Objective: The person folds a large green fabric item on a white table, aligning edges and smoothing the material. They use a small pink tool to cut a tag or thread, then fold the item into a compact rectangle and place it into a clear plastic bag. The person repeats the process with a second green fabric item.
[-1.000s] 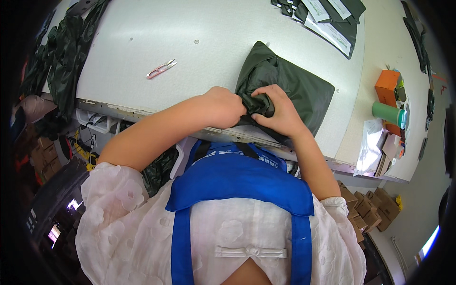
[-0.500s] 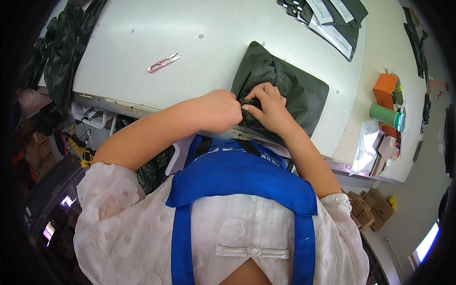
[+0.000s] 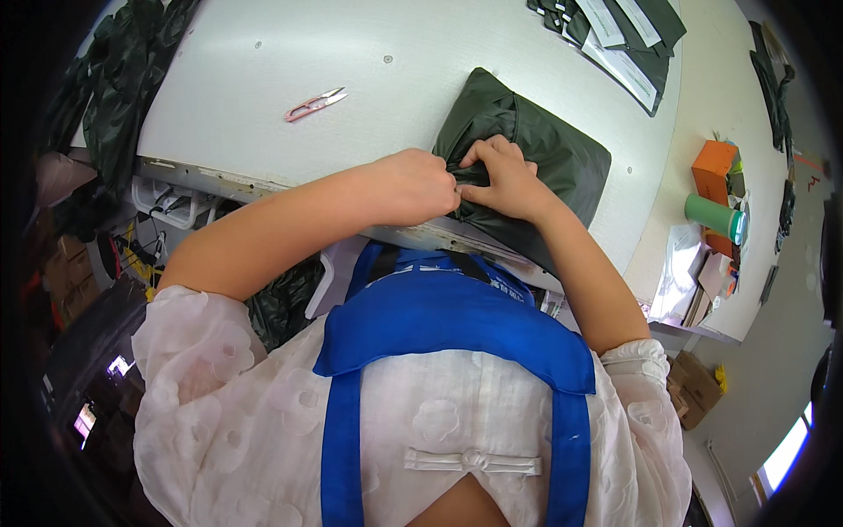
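Note:
A dark green, shiny fabric piece [image 3: 558,149], folded and puffed up like a pouch, lies at the table's near edge; its exact kind I cannot tell. My left hand [image 3: 414,187] is closed in a fist at the left near edge of the fabric, gripping its bunched border. Beside it, my right hand [image 3: 504,178] pinches the same border, thumb and fingers curled towards the left hand. The cloth between the hands is mostly hidden by my fingers. Left of the fabric, apart from both hands, lie pink-handled thread snips [image 3: 316,104].
The pale table [image 3: 263,97] spreads ahead. Dark green pieces with white labels [image 3: 628,66] are stacked at the far right. An orange box [image 3: 711,167] and a green cylinder [image 3: 709,212] stand near the right edge. Dark fabric [image 3: 123,97] hangs over the left edge.
The view has shifted slightly, so the snips appear a little farther right and up. Both hands keep hold of the fabric border, the right thumb now nearer the left fist.

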